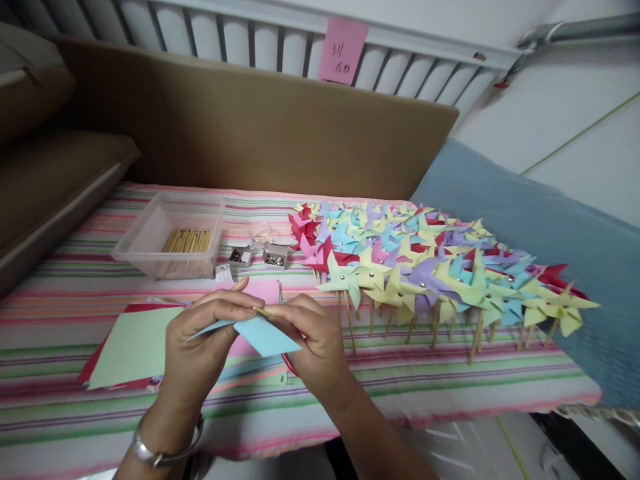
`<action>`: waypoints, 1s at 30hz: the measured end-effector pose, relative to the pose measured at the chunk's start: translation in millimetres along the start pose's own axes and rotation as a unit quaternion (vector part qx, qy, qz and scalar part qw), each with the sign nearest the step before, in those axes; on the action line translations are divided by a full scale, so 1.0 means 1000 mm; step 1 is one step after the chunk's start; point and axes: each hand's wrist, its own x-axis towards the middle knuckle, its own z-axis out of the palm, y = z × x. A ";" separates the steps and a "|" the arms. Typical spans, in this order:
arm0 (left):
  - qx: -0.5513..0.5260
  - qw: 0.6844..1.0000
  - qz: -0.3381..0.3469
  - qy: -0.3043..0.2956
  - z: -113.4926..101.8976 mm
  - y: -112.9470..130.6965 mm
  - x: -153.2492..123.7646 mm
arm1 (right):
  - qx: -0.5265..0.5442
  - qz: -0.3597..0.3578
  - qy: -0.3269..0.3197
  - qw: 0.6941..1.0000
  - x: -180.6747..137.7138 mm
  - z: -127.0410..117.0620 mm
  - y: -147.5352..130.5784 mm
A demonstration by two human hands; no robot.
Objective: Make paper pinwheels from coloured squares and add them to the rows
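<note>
My left hand (207,330) is closed on a light blue paper pinwheel (267,337), its folded blades sticking out between my two hands. Opposite it, my right hand (313,337) pinches a thin wooden stick (260,311) whose end shows at the meeting fingertips. How stick and paper are joined is hidden by my fingers. Under my hands lie a pink paper sheet (267,291) and, partly covered by my right hand, a red curved handle (289,365). Left of my left hand is a stack with a pale green sheet (135,347) on top.
A clear plastic box (135,243) holds wooden sticks (187,241). Beside it stand two small boxes of metal fasteners (275,257) and a round clear container (261,233). Many finished pinwheels (423,283) fill the right side of the striped cloth (400,387). A brown board (250,127) stands behind.
</note>
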 end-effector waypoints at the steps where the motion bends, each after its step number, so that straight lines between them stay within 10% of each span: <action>1: 0.003 1.000 -0.002 0.001 0.000 0.000 0.000 | -0.001 -0.001 0.001 1.000 0.000 0.000 0.000; 25: -0.003 1.000 -0.023 0.013 -0.003 -0.002 0.000 | -0.037 -0.001 -0.003 0.999 0.002 0.003 -0.003; 30: -0.060 0.988 -0.137 0.048 -0.005 -0.001 0.002 | -0.028 0.035 -0.059 0.997 0.009 0.000 -0.008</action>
